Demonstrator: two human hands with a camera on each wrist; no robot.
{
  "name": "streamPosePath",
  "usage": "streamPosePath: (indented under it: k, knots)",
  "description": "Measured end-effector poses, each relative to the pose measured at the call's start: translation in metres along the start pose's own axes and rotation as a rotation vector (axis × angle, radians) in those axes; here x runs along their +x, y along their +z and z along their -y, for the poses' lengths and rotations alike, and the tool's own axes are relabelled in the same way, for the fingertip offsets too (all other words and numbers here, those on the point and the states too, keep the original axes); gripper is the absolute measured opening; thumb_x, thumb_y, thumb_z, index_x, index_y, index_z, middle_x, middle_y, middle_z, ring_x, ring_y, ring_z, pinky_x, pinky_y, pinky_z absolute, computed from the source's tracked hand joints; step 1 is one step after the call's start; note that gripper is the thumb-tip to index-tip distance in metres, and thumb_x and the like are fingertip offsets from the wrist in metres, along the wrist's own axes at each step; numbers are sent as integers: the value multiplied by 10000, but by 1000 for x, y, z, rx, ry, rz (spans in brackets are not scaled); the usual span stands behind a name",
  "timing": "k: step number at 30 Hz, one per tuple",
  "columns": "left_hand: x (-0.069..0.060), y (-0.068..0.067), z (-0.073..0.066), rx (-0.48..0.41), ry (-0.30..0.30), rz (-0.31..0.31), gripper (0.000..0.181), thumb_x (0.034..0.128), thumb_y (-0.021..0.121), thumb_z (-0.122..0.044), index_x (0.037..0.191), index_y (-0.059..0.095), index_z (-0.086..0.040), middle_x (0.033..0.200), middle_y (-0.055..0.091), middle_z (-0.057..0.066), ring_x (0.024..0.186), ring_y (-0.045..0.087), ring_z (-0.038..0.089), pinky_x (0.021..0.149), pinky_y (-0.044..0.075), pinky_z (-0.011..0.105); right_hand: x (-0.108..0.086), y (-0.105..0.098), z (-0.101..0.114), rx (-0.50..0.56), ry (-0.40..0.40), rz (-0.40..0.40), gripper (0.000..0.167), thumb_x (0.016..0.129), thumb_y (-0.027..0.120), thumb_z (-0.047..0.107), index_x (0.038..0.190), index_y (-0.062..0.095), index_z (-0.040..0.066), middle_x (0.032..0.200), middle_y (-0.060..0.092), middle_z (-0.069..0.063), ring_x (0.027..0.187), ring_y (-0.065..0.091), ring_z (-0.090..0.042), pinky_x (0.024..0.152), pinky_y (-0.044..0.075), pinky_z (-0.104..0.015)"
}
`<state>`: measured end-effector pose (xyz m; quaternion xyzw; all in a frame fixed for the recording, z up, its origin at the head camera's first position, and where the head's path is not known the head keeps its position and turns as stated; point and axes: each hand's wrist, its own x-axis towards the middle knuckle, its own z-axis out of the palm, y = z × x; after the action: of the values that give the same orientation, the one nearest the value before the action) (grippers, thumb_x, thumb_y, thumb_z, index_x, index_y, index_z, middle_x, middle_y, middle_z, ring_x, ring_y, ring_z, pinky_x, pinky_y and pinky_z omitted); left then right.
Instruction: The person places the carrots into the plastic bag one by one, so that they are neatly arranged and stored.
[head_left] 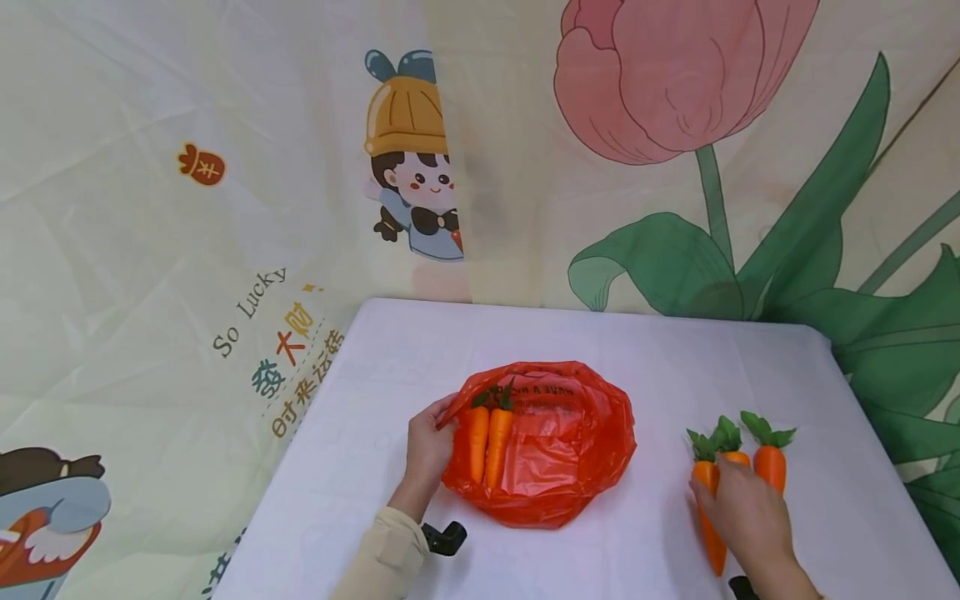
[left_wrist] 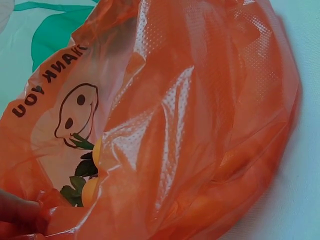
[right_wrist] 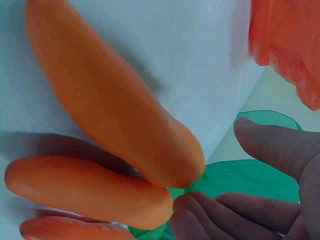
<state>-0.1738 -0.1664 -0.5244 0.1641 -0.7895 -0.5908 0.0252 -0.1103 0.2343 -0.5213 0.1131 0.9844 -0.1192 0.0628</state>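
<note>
Head: left hand (head_left: 431, 446) is gripping red bag (head_left: 562, 454) at left, two carrots (head_left: 498, 448) inside; right hand (head_left: 753, 510) is partly covering three carrots (head_left: 770, 468) on table (head_left: 330, 450). Left wrist: carrot leaves (left_wrist: 76, 182) are showing inside. Right wrist: thumb (right_wrist: 277, 147) is standing wide of fingers (right_wrist: 262, 214).

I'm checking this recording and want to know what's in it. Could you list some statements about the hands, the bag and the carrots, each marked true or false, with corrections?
1. The left hand holds the edge of the red bag. True.
2. Three loose carrots lie on the white table, outside the bag. True.
3. The bag holds no carrots. False: two bagged carrots show inside.
4. The right hand is inside the bag. False: the right hand is at the loose carrots.
5. The bag bears printed lettering. True.
6. The carrots' leaves are red. False: the leaves are green.
</note>
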Motion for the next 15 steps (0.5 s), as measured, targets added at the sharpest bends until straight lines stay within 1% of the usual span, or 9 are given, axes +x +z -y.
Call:
streamPosePath:
  k: [6, 8, 10, 12, 15]
  knots:
    - [0, 0, 1, -3, -3, 1, 392, 1005, 555, 28, 1373, 631, -85, 1292, 664, 135, 1191, 624, 304, 1020, 493, 419, 1, 3, 0, -12, -17, 19, 705, 818, 856, 274, 1246, 553, -197, 822, 648, -205, 609, 528, -253, 766, 585, -513]
    - [-1, 0, 1, -8, -5, 4, 393, 1005, 557, 28, 1374, 630, -86, 1296, 661, 135, 1197, 622, 307, 1020, 492, 419, 2, 4, -1, -13, -17, 28, 701, 810, 862, 267, 1240, 555, -194, 787, 636, -176, 600, 524, -248, 750, 586, -502]
    - [-1, -1, 1, -12, -7, 5, 393, 1005, 555, 30, 1373, 630, -86, 1297, 661, 136, 1198, 621, 309, 1020, 491, 420, 2, 5, -1, -3, -10, 45, 679, 800, 868, 259, 1224, 570, -181, 750, 607, -133, 596, 513, -244, 703, 580, -465]
    - [-1, -1, 0, -13, -9, 3, 394, 1005, 553, 33, 1371, 633, -88, 1294, 662, 134, 1197, 621, 308, 1021, 491, 421, 3, 7, -2, 16, 0, 66, 643, 786, 879, 258, 1188, 598, -158, 749, 592, -109, 622, 513, -246, 685, 558, -440]
    - [-1, -1, -1, -10, -10, 1, 395, 1004, 552, 35, 1369, 635, -91, 1291, 664, 130, 1194, 622, 301, 1024, 491, 417, 4, 11, -2, 43, 18, 91, 604, 758, 901, 247, 1136, 627, -136, 783, 596, -113, 693, 523, -267, 738, 532, -456]
